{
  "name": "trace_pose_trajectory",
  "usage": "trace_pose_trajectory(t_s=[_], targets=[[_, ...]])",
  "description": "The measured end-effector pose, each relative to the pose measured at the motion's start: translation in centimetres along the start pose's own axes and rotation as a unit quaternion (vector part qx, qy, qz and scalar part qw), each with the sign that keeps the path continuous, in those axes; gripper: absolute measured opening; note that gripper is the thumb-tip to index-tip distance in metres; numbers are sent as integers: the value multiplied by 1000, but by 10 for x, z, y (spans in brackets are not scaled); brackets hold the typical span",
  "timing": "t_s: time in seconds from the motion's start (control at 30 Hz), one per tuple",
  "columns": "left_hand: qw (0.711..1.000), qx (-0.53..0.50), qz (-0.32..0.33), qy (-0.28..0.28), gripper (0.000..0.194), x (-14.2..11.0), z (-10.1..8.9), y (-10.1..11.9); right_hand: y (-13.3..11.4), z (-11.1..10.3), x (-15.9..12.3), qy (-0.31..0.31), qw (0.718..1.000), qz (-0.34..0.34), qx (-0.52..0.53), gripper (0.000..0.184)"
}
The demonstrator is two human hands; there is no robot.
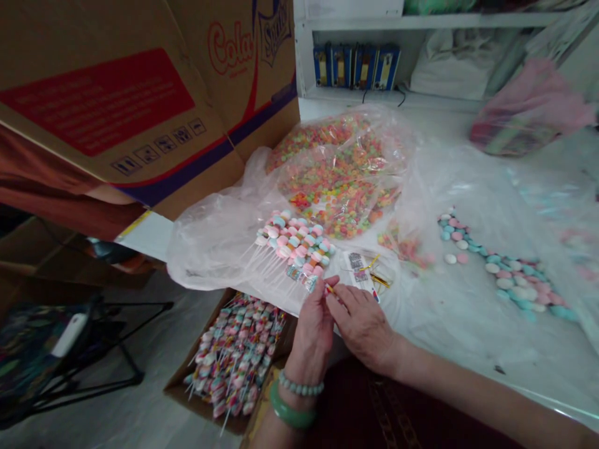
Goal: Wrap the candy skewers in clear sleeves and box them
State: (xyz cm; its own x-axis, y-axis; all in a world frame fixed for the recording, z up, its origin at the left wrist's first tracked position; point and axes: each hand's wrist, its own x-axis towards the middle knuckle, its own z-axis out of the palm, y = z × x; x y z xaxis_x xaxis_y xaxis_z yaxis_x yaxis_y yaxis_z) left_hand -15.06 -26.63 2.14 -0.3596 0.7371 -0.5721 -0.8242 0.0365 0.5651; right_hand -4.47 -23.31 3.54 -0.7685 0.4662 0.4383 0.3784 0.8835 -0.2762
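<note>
Both my hands meet at the table's near edge, fingertips pressed together. My left hand [314, 327], with a beaded bracelet and a green bangle on its wrist, is closed. Coming in from the right, my right hand [364, 319] has its fingers bent and pinched. A small red-and-yellow piece [330, 290] shows between the fingertips; the rest of it is hidden. Just beyond lie several marshmallow skewers [299, 240] in pink, blue and white, their white sticks pointing toward me. Beside my right hand are gold twist ties [381, 280] and a small printed card [358, 268].
A big cardboard box [154, 93] stands at the left. Behind the skewers is a clear bag of colourful gummies [341, 168]. Loose marshmallows [524, 284] lie on plastic at the right. Below the edge sits a carton of finished-looking skewers [234, 362], near a folding stool [60, 349].
</note>
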Motion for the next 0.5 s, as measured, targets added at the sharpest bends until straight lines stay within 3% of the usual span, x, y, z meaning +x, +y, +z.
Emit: trace_pose_trajectory(t_s=[0.07, 0.13, 0.17, 0.23, 0.3, 0.4, 0.43, 0.47, 0.5], targets=[[999, -40, -26, -13, 25, -2, 6, -3, 1, 2, 4, -7, 998, 42, 36, 23], [996, -73, -45, -29, 17, -5, 9, -5, 5, 3, 7, -18, 972, 153, 180, 20], [994, -82, -57, -42, 17, -7, 9, -6, 7, 4, 8, -30, 931, 224, 286, 18], [993, -67, -63, -68, 27, -13, 6, -5, 13, 4, 9, -65, 814, 336, 469, 20], [995, -7, -39, -91, 42, -20, 2, -3, 16, 5, 8, -107, 715, 390, 570, 22], [989, 112, 8, -97, 47, -28, -6, 1, 16, 4, 4, -152, 615, 427, 645, 24], [985, 145, 21, -94, 45, -29, -8, 2, 15, 3, 3, -160, 597, 434, 655, 25], [980, 172, 40, -87, 42, -29, -11, 4, 14, 2, 2, -162, 608, 431, 647, 24], [976, 195, 63, -75, 38, -29, -14, 5, 13, 0, 3, -153, 651, 419, 615, 23]])
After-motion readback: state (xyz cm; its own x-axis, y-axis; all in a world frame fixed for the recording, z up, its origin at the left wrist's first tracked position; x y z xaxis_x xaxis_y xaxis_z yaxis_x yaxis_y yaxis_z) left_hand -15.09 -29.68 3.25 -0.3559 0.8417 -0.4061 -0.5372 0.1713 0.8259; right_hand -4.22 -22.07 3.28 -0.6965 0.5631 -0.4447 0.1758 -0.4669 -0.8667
